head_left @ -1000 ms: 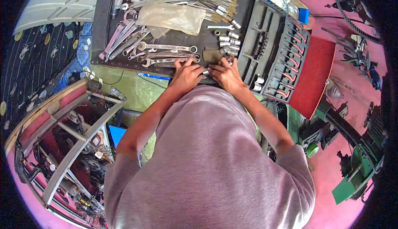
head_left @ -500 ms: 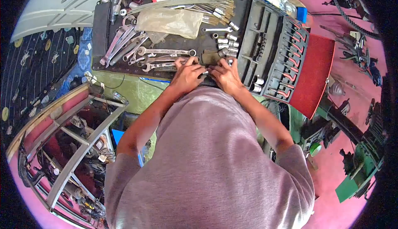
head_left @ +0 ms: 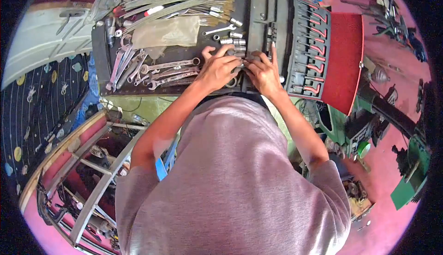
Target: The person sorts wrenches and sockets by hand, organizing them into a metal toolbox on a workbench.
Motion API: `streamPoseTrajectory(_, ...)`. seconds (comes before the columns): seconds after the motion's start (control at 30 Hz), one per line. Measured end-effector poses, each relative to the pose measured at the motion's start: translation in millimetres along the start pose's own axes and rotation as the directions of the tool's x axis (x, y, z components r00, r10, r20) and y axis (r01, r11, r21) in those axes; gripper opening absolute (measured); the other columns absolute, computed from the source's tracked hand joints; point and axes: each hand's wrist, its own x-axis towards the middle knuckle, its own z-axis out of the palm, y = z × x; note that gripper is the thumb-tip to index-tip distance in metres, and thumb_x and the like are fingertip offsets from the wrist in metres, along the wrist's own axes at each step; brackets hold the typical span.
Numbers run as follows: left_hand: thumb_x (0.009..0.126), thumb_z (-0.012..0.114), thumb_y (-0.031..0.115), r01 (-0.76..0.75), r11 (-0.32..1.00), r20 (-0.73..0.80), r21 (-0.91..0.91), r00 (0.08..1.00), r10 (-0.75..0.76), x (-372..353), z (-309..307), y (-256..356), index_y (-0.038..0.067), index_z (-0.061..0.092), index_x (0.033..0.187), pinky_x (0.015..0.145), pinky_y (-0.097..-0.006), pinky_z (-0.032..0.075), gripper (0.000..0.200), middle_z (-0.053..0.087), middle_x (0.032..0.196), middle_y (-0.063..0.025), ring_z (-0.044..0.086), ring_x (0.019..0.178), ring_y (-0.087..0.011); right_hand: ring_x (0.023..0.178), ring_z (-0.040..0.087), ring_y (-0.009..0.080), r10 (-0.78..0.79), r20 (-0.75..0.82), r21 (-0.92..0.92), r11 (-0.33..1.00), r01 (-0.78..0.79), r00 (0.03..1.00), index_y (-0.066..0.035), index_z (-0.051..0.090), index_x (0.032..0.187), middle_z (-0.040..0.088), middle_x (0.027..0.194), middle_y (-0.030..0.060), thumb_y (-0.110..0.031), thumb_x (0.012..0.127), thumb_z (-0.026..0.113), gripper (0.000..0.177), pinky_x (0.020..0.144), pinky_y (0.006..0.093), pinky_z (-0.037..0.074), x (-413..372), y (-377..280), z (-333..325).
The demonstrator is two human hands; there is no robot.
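Observation:
My left hand (head_left: 218, 71) is over the front of the dark work surface with its fingers curled. At its fingertips is a small shiny metal piece, too covered to name. My right hand (head_left: 263, 74) is close beside it at the left edge of the tool tray; one finger points up and the others bend towards the left hand. What they hold, if anything, is hidden. Just beyond the left fingers lie several chrome sockets (head_left: 226, 41). A small combination wrench (head_left: 218, 30) is above them. Several larger wrenches (head_left: 173, 64) lie left of my left hand.
A black tool tray (head_left: 284, 24) joins a rack of red-handled hex keys (head_left: 316, 47) and a red case lid (head_left: 342, 58). Long thin rods (head_left: 180, 1) and a plastic packet (head_left: 161, 32) lie at the back. A metal frame (head_left: 99, 174) stands low on the left.
The view has shifted, so the bench appears farther left. My right hand has moved over the tray's edge and one finger has straightened. My left hand has moved right, nearer the sockets.

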Motion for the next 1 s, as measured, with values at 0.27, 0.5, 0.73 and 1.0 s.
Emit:
streamPoseTrajectory(0.27, 0.076, 0.079, 0.023, -0.096, 0.993, 0.030, -0.066, 0.995, 0.098, 49.6, 40.6, 27.5, 0.015, 0.073, 0.102, 0.100, -0.0594, 0.028, 0.028, 0.071, 0.110, 0.0030, 0.050, 0.132, -0.0222, 0.123, 0.058, 0.0263, 0.107, -0.068, -0.021, 0.994, -0.109, 0.992, -0.010, 0.076, 0.105, 0.074, 0.106, 0.0004, -0.018, 0.082, 0.076, 0.024, 0.122, 0.0699, 0.011, -37.4, 42.3, -28.4)
streamPoseTrajectory(0.5, 0.078, 0.077, 0.022, -0.170, 0.983, 0.073, -0.072, 0.982, 0.175, 75.9, 69.0, 52.9, 0.015, 0.072, 0.102, 0.093, -0.0599, 0.032, 0.026, 0.069, 0.100, 0.0016, 0.052, 0.124, -0.0237, 0.121, 0.058, 0.0278, 0.153, -0.062, -0.064, 0.986, -0.157, 0.986, -0.010, 0.076, 0.108, 0.075, 0.110, 0.0018, -0.009, 0.072, 0.073, 0.036, 0.123, 0.0677, 0.010, -66.4, 71.1, -36.4)
streamPoseTrajectory(0.73, 0.082, 0.072, 0.018, -0.160, 0.983, 0.130, -0.092, 0.977, 0.171, 71.8, 90.8, 61.1, 0.012, 0.073, 0.102, 0.095, -0.0576, 0.031, 0.021, 0.069, 0.099, 0.0001, 0.052, 0.123, -0.0251, 0.118, 0.058, 0.0280, 0.152, -0.071, -0.071, 0.985, -0.157, 0.986, -0.009, 0.077, 0.102, 0.076, 0.104, 0.0036, -0.004, 0.071, 0.068, 0.032, 0.123, 0.0671, 0.012, -83.7, 80.3, -24.9)
streamPoseTrajectory(1.0, 0.083, 0.067, 0.011, -0.167, 0.986, 0.100, -0.025, 0.981, 0.168, 64.3, 90.0, 67.4, 0.010, 0.076, 0.096, 0.094, -0.0564, 0.031, 0.015, 0.069, 0.095, -0.0001, 0.053, 0.124, -0.0245, 0.112, 0.060, 0.0261, 0.171, -0.064, -0.154, 0.972, -0.179, 0.983, -0.014, 0.079, 0.100, 0.076, 0.102, -0.0019, -0.010, 0.079, 0.069, 0.024, 0.121, 0.0621, 0.020, -84.4, 75.4, -25.1)
